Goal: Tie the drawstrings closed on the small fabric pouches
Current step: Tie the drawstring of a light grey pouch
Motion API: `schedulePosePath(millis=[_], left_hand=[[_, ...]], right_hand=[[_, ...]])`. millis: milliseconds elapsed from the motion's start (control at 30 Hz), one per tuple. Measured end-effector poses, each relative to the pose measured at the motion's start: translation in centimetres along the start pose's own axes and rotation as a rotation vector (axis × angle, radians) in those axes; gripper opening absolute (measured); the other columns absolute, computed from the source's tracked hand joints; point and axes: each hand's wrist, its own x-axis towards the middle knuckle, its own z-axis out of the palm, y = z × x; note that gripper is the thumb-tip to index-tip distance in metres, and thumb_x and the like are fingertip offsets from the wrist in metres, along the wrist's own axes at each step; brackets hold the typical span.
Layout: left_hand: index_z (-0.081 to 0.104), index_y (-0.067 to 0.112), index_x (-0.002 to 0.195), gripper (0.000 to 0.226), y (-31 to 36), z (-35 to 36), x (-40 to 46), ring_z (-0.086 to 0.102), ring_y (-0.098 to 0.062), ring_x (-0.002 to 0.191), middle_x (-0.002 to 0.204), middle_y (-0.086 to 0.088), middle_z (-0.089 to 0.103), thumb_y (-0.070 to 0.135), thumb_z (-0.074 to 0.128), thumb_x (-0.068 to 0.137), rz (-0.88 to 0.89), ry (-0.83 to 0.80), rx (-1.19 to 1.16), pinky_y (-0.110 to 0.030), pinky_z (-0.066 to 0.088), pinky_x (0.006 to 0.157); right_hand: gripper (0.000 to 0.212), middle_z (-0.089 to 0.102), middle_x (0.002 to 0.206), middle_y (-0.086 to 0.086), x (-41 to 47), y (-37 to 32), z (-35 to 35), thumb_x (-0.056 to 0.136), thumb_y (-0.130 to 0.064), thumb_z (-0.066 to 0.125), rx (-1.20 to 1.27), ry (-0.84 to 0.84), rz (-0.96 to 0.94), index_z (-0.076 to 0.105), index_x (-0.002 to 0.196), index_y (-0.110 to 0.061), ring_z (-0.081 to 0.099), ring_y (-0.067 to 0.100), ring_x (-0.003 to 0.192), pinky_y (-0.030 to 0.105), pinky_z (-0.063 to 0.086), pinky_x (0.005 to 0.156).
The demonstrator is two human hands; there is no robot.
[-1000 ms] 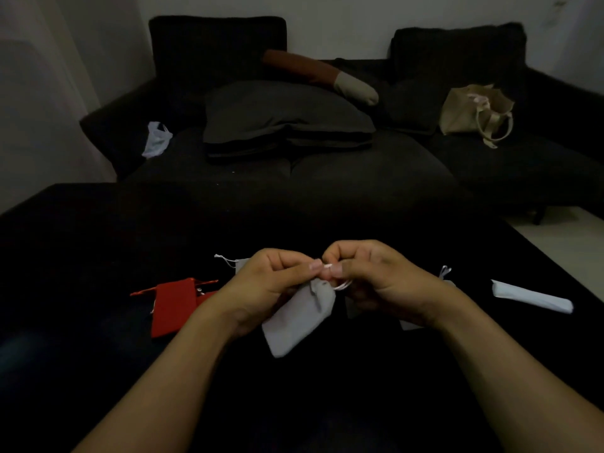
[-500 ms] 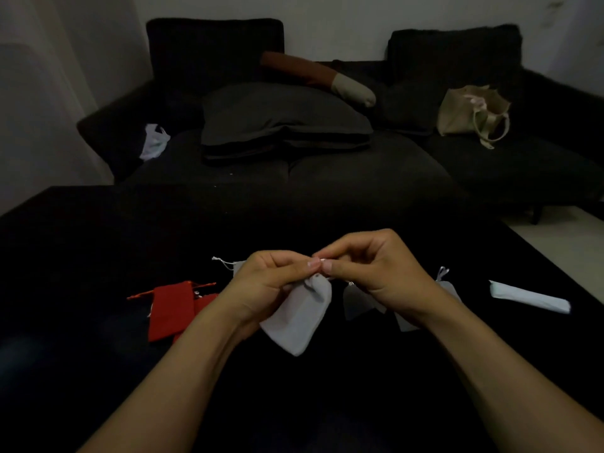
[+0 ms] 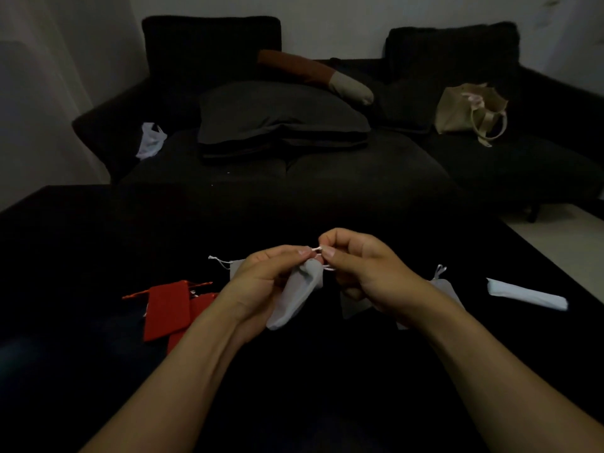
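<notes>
We've got the grey pouch (image 3: 295, 294) lifted off the dark table (image 3: 98, 230), left hand (image 3: 261, 282) and right hand (image 3: 366, 273) each pinching its white drawstring (image 3: 317, 249) at the neck, ends meeting so we can knot it; red pouches (image 3: 168, 308) wait left

Beige tote (image 3: 467, 109) on dark sofa (image 3: 327, 171)

No text, label, brand, number or sign can be read anywhere.

Matt grey cloth pouch (image 3: 295, 295)
</notes>
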Motion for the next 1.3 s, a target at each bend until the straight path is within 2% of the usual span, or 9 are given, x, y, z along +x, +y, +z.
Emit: schedulePosePath(millis=[100,200,367,533,700,867,1000,1100,1300], left_hand=[[0.073,0.007,0.085,0.017,-0.2,-0.1,0.3,0.064,-0.021,0.078,0.086,-0.014,0.069,0.019,0.068,0.074,-0.001,0.023,0.014,-0.033,0.05,0.076],[0.073,0.003,0.087,0.021,-0.4,0.0,0.4,0.067,-0.025,0.081,0.088,-0.02,0.071,0.018,0.068,0.073,0.033,0.029,0.021,-0.036,0.052,0.081],[0.076,0.009,0.077,0.016,0.0,-0.2,0.2,0.069,-0.012,0.073,0.079,-0.007,0.075,0.017,0.072,0.064,0.135,0.107,0.111,-0.021,0.056,0.069],[0.078,0.013,0.08,0.02,-0.2,-0.3,0.2,0.072,-0.013,0.077,0.084,-0.008,0.076,0.018,0.077,0.06,0.198,0.146,0.181,-0.022,0.057,0.069],[0.077,0.012,0.089,0.016,-0.1,-0.7,0.3,0.072,-0.009,0.083,0.088,-0.004,0.077,0.009,0.075,0.073,0.28,0.133,0.356,-0.017,0.054,0.07],[0.077,0.009,0.092,0.017,-0.7,-0.7,0.5,0.072,-0.009,0.081,0.085,-0.006,0.077,-0.002,0.073,0.08,0.409,0.109,0.55,-0.017,0.055,0.072],[0.065,0.016,0.122,0.047,-0.9,-0.8,0.6,0.073,-0.015,0.082,0.084,-0.008,0.077,-0.004,0.073,0.08,0.372,0.005,0.612,-0.021,0.055,0.076],[0.056,0.022,0.13,0.059,-0.7,-0.8,0.3,0.074,-0.018,0.086,0.087,-0.01,0.076,-0.001,0.075,0.079,0.311,-0.107,0.62,-0.024,0.055,0.08],[0.061,0.016,0.121,0.049,-0.2,-0.7,-0.2,0.072,-0.016,0.082,0.087,-0.013,0.076,-0.004,0.073,0.078,0.325,-0.125,0.457,-0.02,0.053,0.076]], right_hand=[[0.018,0.052,0.057,-0.011,0.0,-0.1,0.1,0.102,-0.01,0.044,-0.066,0.024,-0.05,0.053,0.087,-0.014,0.039,-0.002,0.041,0.01,0.028,0.04],[0.012,0.053,0.059,0.0,-0.3,-0.4,-0.1,0.101,-0.008,0.046,-0.122,0.006,-0.072,0.054,0.093,-0.01,0.042,-0.001,0.04,0.009,0.03,0.041],[0.019,0.055,0.057,0.002,-0.6,-0.4,-1.6,0.094,-0.009,0.06,-0.178,0.064,-0.094,0.063,0.112,-0.005,0.048,0.001,0.046,0.01,0.036,0.046],[0.009,0.074,0.081,-0.003,-0.9,-0.5,-2.1,0.088,-0.018,0.07,-0.619,0.066,-0.133,0.077,0.094,-0.016,0.068,0.003,0.077,0.02,0.054,0.072],[0.003,0.069,0.075,-0.009,-1.0,-0.5,-1.5,0.086,-0.026,0.073,-0.736,0.196,-0.235,0.073,0.083,-0.025,0.064,0.0,0.072,0.016,0.048,0.065],[0.01,0.065,0.087,-0.012,-1.0,-0.9,-1.1,0.089,-0.024,0.068,-0.948,0.101,-0.338,0.075,0.096,-0.024,0.061,0.0,0.082,0.013,0.047,0.073],[0.008,0.065,0.086,-0.006,-0.6,-1.1,-1.2,0.083,-0.02,0.075,-1.099,0.091,-0.453,0.077,0.091,-0.02,0.06,0.005,0.079,0.022,0.049,0.072],[0.006,0.067,0.081,-0.007,-0.5,-0.7,-1.6,0.077,-0.017,0.081,-0.943,0.161,-0.429,0.078,0.083,-0.019,0.064,0.005,0.076,0.02,0.051,0.071],[0.008,0.076,0.08,0.003,-0.6,0.1,-1.8,0.084,-0.006,0.071,-0.371,0.129,-0.123,0.077,0.089,-0.006,0.069,0.004,0.074,0.015,0.052,0.067]])
